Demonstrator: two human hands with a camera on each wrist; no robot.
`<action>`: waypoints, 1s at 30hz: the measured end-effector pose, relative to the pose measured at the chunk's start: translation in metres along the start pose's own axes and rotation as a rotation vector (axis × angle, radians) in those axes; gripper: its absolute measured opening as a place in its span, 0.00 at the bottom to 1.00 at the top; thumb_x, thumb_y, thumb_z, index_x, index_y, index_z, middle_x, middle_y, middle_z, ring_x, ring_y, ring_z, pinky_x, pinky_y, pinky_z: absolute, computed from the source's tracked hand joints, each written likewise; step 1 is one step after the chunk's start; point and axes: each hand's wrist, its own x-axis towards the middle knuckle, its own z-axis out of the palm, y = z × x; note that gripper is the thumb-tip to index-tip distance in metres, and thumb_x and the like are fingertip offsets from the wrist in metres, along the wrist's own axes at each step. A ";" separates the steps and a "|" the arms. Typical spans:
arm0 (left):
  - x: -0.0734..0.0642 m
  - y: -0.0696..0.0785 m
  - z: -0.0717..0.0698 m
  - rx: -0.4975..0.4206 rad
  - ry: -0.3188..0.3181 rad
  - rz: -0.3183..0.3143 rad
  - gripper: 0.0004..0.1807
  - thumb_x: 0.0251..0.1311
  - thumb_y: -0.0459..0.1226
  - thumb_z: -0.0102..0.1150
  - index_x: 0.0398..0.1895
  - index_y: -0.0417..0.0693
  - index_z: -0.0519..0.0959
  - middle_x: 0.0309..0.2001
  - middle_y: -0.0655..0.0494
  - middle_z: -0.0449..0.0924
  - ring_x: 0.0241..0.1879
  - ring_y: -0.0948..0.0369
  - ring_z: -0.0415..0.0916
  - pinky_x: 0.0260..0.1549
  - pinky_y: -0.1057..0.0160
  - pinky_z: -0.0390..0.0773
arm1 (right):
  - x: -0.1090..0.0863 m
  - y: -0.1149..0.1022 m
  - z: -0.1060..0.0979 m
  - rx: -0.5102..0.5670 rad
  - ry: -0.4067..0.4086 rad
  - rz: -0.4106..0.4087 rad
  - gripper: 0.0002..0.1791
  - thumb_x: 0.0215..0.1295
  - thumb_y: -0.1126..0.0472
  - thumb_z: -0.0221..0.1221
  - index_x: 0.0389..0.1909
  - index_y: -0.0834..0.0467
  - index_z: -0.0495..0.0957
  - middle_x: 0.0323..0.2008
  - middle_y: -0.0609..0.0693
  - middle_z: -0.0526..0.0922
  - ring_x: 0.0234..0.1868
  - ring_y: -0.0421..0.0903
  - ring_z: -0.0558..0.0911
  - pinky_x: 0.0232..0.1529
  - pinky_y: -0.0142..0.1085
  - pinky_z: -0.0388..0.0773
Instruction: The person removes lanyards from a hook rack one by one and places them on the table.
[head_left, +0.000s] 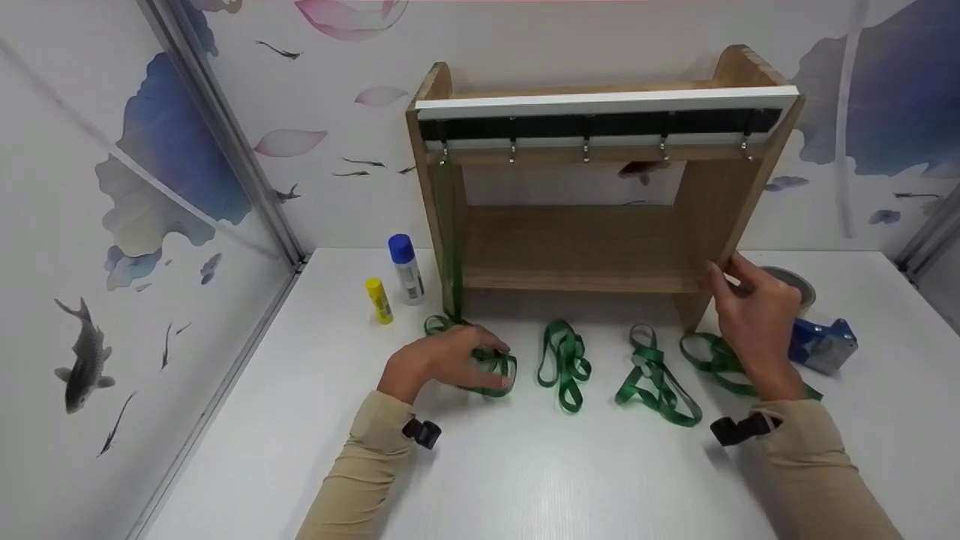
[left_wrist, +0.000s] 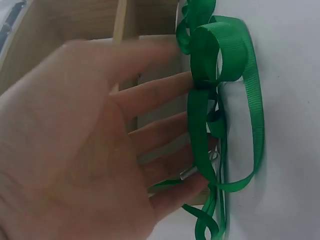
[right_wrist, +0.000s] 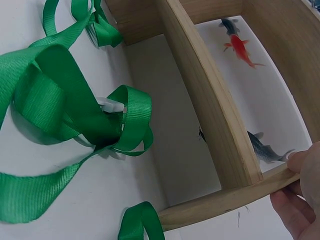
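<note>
My left hand (head_left: 450, 356) is over the leftmost bunched green ribbon lanyard (left_wrist: 255, 110) on the table, its fingers extended against the ribbon loops. In the left wrist view a small silver metal end shows beside the fingers. My right hand (head_left: 761, 315) pinches the front edge of the right side panel of a wooden shelf (head_left: 570, 251) between thumb and fingers. A strip of green ribbon (head_left: 448, 232) hangs down the shelf's left side from the leftmost hook (head_left: 443, 154). Several hooks line a black strip (head_left: 551, 127) across the shelf's upper front.
More green lanyards lie before the shelf: one at the middle (head_left: 574, 360), another (head_left: 656, 382) further right, and one (head_left: 720, 356) near my right wrist. Left stand a blue-capped tube (head_left: 409, 271) and yellow glue stick (head_left: 379, 301). Right are a tape roll (head_left: 802, 285) and blue tape dispenser (head_left: 825, 345).
</note>
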 end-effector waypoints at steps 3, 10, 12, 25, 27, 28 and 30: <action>-0.002 0.006 0.003 0.089 0.007 -0.058 0.38 0.60 0.54 0.80 0.74 0.65 0.79 0.75 0.57 0.74 0.74 0.54 0.71 0.76 0.41 0.75 | 0.000 0.002 0.000 0.026 0.005 -0.008 0.21 0.76 0.58 0.67 0.66 0.60 0.84 0.58 0.63 0.88 0.58 0.64 0.89 0.44 0.07 0.69; 0.008 0.028 0.014 0.218 0.066 -0.182 0.29 0.70 0.43 0.73 0.71 0.50 0.78 0.64 0.47 0.82 0.55 0.55 0.78 0.67 0.48 0.84 | 0.000 0.004 -0.002 0.020 0.012 -0.003 0.21 0.76 0.58 0.67 0.65 0.60 0.84 0.58 0.64 0.89 0.57 0.64 0.90 0.44 0.07 0.69; 0.012 0.034 0.017 0.235 0.091 -0.211 0.28 0.71 0.44 0.72 0.70 0.47 0.78 0.61 0.45 0.83 0.50 0.54 0.78 0.63 0.48 0.86 | 0.000 0.004 -0.003 0.017 0.012 -0.002 0.21 0.76 0.58 0.67 0.65 0.60 0.84 0.58 0.63 0.89 0.57 0.64 0.90 0.43 0.07 0.68; 0.045 0.046 0.028 0.314 0.314 -0.315 0.20 0.73 0.45 0.71 0.61 0.44 0.84 0.55 0.47 0.86 0.52 0.53 0.80 0.63 0.50 0.86 | -0.002 0.003 0.001 0.009 0.009 -0.008 0.21 0.77 0.57 0.67 0.65 0.61 0.84 0.58 0.63 0.89 0.57 0.64 0.90 0.43 0.07 0.69; 0.048 0.045 0.027 0.249 0.315 -0.314 0.19 0.73 0.44 0.71 0.60 0.43 0.84 0.54 0.46 0.85 0.48 0.54 0.79 0.58 0.53 0.88 | -0.001 0.002 0.000 0.010 0.008 -0.007 0.21 0.77 0.57 0.67 0.65 0.61 0.84 0.58 0.63 0.89 0.57 0.64 0.90 0.43 0.07 0.69; 0.049 0.045 0.027 0.218 0.314 -0.322 0.19 0.73 0.43 0.71 0.61 0.43 0.84 0.54 0.46 0.85 0.47 0.54 0.79 0.57 0.54 0.89 | -0.001 0.001 0.000 0.013 0.009 -0.006 0.21 0.77 0.57 0.67 0.65 0.60 0.84 0.57 0.63 0.89 0.56 0.65 0.90 0.43 0.07 0.68; 0.052 0.045 0.025 0.175 0.328 -0.346 0.20 0.73 0.42 0.71 0.61 0.43 0.83 0.54 0.45 0.85 0.45 0.54 0.79 0.56 0.52 0.90 | 0.000 0.001 0.000 0.015 0.012 -0.012 0.21 0.76 0.56 0.67 0.65 0.60 0.84 0.57 0.63 0.89 0.55 0.65 0.91 0.43 0.07 0.68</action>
